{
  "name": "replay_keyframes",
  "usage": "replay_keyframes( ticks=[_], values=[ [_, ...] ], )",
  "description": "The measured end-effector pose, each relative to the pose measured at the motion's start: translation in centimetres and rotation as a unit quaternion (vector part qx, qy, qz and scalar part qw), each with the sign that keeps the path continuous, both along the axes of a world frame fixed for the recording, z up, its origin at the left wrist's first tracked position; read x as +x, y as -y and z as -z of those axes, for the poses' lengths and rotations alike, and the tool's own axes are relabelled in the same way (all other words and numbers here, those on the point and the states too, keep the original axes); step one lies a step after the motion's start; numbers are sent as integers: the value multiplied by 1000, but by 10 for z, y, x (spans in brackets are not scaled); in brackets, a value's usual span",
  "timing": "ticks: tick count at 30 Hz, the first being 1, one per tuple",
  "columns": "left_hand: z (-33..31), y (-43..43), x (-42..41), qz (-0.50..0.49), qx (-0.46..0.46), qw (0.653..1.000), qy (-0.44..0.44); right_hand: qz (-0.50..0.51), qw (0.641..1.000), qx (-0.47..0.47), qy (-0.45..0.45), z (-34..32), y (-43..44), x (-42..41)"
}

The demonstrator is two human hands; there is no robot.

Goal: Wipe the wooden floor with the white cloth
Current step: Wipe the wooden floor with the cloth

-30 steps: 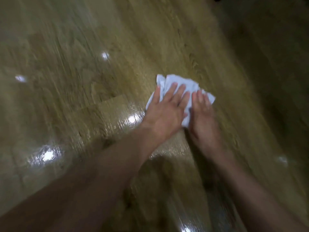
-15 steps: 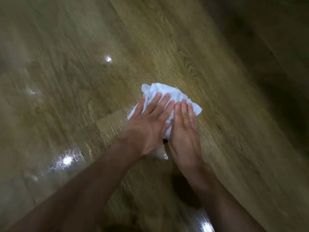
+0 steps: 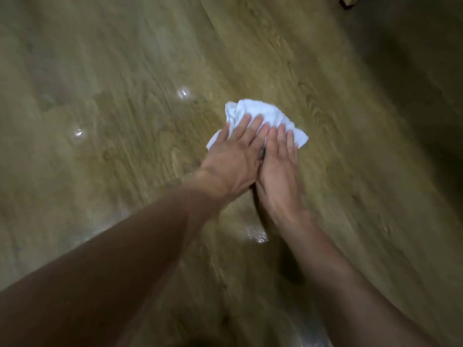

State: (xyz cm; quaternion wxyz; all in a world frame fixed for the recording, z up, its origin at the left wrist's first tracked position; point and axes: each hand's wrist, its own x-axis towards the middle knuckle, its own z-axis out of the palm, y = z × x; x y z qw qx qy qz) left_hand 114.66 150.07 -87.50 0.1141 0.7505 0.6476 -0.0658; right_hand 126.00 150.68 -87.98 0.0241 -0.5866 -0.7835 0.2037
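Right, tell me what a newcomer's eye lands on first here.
The crumpled white cloth stands out, bright against the wooden floor, just right of the middle. The left hand and right hand press flat on its near edge, side by side, fingers straight. Small glints of light dot the glossy floor to the left.

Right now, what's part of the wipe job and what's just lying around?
In the job: white cloth, wooden floor, left hand and right hand pressing flat on the cloth.
Lying about: tan object at the top edge, unidentifiable.
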Motion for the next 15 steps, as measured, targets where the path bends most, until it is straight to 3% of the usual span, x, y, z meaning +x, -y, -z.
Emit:
replay_keyframes(
  ticks=[6,10,13,15],
  values=[
    [5,108,-21,-50,5,999,12,-74,997,3,-23,9,81,-21],
    [1,53,-41,-84,-7,996,27,-127,991,20,-33,10,19,-27],
    [-12,10,-50,-127,-78,988,37,-105,994,14,-4,2,-26,-53],
    [-16,11,-53,-119,-75,990,34,-87,996,13,-5,-1,-25,-65]
  ],
)
